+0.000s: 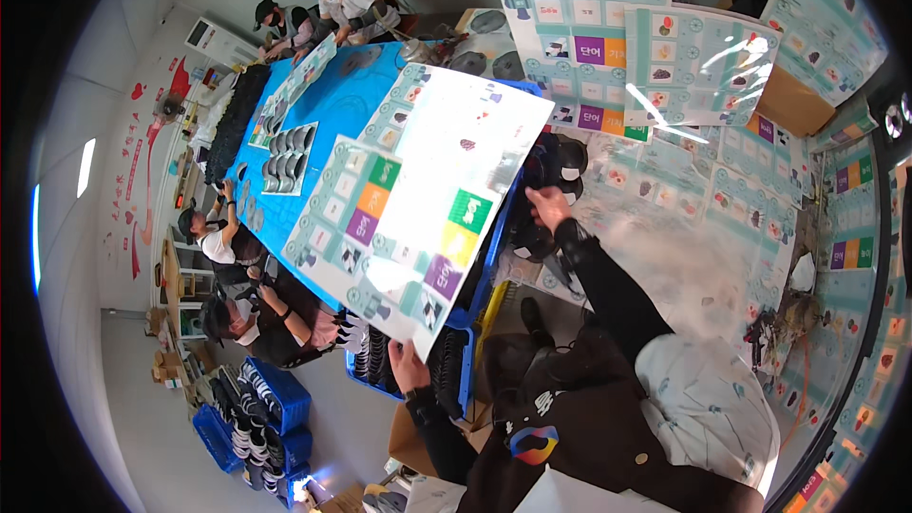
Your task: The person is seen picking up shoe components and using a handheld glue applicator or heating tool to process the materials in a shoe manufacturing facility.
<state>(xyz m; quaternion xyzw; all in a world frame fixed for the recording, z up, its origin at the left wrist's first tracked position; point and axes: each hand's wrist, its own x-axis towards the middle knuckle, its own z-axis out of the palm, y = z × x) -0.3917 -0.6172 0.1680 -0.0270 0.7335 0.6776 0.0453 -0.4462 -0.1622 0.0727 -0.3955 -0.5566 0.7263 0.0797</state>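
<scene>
A large, glossy printed sheet point(418, 195) with teal borders, small pictures and green, orange and purple blocks lies tilted in front of me, over the near end of the blue-topped table. My left hand point(408, 370) is closed on its near lower edge, close to the corner. Beyond the sheet's right edge, my right hand point(549, 207) has its fingers loosely bent and apart, with nothing visible in them. A narrow gap seems to separate it from the sheet. Below the sheet, a blue crate point(463, 401) filled with dark curved pieces stands beside my left hand.
People work along the blue table point(366, 95), where a stack of curved grey pieces point(288, 160) lies. Similar printed sheets point(589, 47) stand upright at the right, behind a table covered in them. Blue crates point(275, 389) of curved pieces stand on the floor at left.
</scene>
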